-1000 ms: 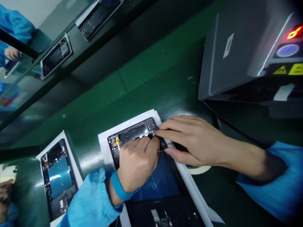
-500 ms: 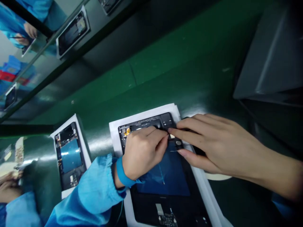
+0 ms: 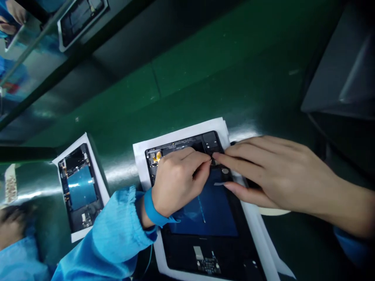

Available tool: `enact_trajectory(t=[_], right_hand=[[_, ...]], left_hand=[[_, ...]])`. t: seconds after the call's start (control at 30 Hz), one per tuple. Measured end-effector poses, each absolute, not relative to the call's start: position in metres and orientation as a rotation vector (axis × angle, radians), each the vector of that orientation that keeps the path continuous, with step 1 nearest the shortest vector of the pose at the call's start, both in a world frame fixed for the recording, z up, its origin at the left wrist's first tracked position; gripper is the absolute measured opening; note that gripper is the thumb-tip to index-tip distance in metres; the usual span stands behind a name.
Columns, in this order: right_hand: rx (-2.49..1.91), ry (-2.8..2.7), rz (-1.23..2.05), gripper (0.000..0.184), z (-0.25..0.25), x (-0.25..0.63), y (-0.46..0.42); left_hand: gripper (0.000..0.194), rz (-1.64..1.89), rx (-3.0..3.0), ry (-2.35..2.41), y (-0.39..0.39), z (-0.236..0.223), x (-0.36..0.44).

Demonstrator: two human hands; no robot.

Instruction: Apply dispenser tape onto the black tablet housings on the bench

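Tablet [image 3: 184,244], uncovered, is lying on a white sheet [image 3: 175,136] in front of the person, its blue panel [image 3: 216,214] and inner parts facing up. The sheet is presumably sparing the underside from the green surface [image 3: 190,93].

Left hand [image 3: 181,179] is lying over the tablet from the lower left, thumb and forefinger forming a narrow pinch near the upper right corner, a grip suiting fine, close work. Anything sitting between the fingertips: cannot tell, too small. Blue band [image 3: 155,210] is circling this wrist, possibly for grounding.

Right hand [image 3: 263,171] is hovering over the right edge, forefinger tip pointing in just beside the left pinch; contact uncertain. Its thumb is standing wide of the forefinger, a round silver part [image 3: 225,171] showing in the gap. Pale sliver [image 3: 219,184] is projecting from the thumb tip; nail or strip, cannot tell. The forefinger is probably steadying or guiding at the same spot.

Second tablet [image 3: 82,187] is lying well apart to the left on its own sheet, likely leaving elbow room. Co-worker's hand [image 3: 11,226] is showing beyond it, blurred.
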State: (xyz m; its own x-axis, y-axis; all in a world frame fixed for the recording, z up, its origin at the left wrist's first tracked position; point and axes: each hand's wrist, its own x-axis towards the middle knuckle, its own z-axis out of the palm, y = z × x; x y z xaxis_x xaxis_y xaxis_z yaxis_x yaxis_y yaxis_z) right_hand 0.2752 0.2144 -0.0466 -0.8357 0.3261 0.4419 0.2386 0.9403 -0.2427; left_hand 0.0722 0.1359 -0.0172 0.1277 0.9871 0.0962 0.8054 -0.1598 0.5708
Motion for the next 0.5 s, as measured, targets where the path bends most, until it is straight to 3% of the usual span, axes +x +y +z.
enact_trajectory(t=[0.5], right_hand=[[-0.469,-2.549,0.417,0.031,-0.0483,0.2756,0.2150]], left_hand=[[0.016,0.696,2.144,1.686,0.1348,-0.0241,0.0710]])
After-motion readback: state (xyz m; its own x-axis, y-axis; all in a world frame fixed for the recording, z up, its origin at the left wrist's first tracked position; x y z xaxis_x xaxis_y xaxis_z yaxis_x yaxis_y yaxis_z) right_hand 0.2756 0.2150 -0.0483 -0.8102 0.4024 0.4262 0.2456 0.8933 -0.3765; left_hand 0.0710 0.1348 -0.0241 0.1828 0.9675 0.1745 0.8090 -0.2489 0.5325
